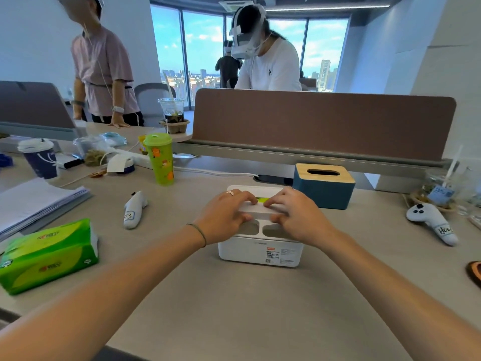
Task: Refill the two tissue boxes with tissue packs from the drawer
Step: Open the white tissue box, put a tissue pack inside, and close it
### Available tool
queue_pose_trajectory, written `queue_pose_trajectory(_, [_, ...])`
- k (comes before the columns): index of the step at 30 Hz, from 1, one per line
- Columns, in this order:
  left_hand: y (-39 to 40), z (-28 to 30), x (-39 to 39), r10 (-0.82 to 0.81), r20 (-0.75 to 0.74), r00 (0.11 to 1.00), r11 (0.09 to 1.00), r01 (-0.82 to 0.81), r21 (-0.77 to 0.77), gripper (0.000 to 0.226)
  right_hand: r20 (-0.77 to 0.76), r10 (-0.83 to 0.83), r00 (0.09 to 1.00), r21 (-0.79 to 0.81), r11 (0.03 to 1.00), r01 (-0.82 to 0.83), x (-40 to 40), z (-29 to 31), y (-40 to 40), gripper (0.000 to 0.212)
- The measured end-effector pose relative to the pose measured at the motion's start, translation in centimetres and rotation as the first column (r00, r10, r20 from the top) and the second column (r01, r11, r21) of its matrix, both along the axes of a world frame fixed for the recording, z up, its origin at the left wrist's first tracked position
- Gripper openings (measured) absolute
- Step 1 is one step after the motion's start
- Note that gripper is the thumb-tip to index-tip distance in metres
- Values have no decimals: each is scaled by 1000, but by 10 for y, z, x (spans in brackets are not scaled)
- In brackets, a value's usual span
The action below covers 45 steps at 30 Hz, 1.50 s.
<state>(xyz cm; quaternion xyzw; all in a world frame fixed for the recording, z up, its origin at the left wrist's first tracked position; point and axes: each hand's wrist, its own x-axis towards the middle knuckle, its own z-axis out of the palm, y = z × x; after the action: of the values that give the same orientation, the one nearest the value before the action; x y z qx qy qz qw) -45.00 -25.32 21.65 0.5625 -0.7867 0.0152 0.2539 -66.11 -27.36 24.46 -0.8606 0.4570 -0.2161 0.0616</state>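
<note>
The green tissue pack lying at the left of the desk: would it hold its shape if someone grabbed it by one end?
Probably not. The green tissue pack is in a thin glossy film that already shows creases and bulges, so it would likely sag and squash under the fingers. The shiny wrap may be slightly slippery. Lying flat on its broad face, it should slide when pushed, not roll.

white box [260,250] mid-desk, green showing in slot | blue box [324,190] wood-lidded, just behind-right | green pack [49,255] lying far left
</note>
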Motion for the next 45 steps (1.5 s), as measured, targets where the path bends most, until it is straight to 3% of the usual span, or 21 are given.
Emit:
queue_pose_trajectory(5, [-4,7,-5,59,-55,997,998,-58,20,39,55,-34,998,-38,999,36,1,-4,-8,39])
queue_pose_trajectory(9, [-10,7,-15,179,38,983,972,-183,145,53,-129,-150,980,47,986,157,9,-14,-18,63])
queue_pose_trajectory(12, [-10,1,-19,218,134,967,962,-236,139,55,-195,-165,967,45,983,177,11,-24,-22,68])
queue_pose_trajectory(23, [-15,-7,-17,237,96,967,955,-250,158,57,-103,-210,972,47,975,216,15,-30,-23,63])
queue_pose_trajectory(26, [-15,-9,-15,246,-67,967,961,-235,148,51,17,-208,978,50,977,207,15,-30,-23,60])
queue_pose_trajectory(28, [-10,-8,-13,251,-265,931,966,-222,135,43,263,-211,941,103,976,191,10,-31,-21,54])
queue_pose_trajectory(30, [-2,-10,-9,272,-395,878,962,-250,107,38,519,-259,814,232,960,157,3,-33,-11,52])
queue_pose_trajectory(32, [4,-14,-9,316,-483,817,949,-281,145,38,649,-338,682,399,914,74,-1,-37,1,54])
queue_pose_trajectory(34, [8,-17,-15,350,-549,759,936,-266,230,37,698,-379,608,485,875,-11,0,-45,6,56])
queue_pose_trajectory(37, [7,-15,-20,339,-558,757,941,-275,199,39,740,-375,558,467,884,-26,8,-45,1,59])
queue_pose_trajectory(45, [-61,16,31,365,-438,821,929,-353,111,46,643,-259,721,266,958,107,70,-28,-61,73])
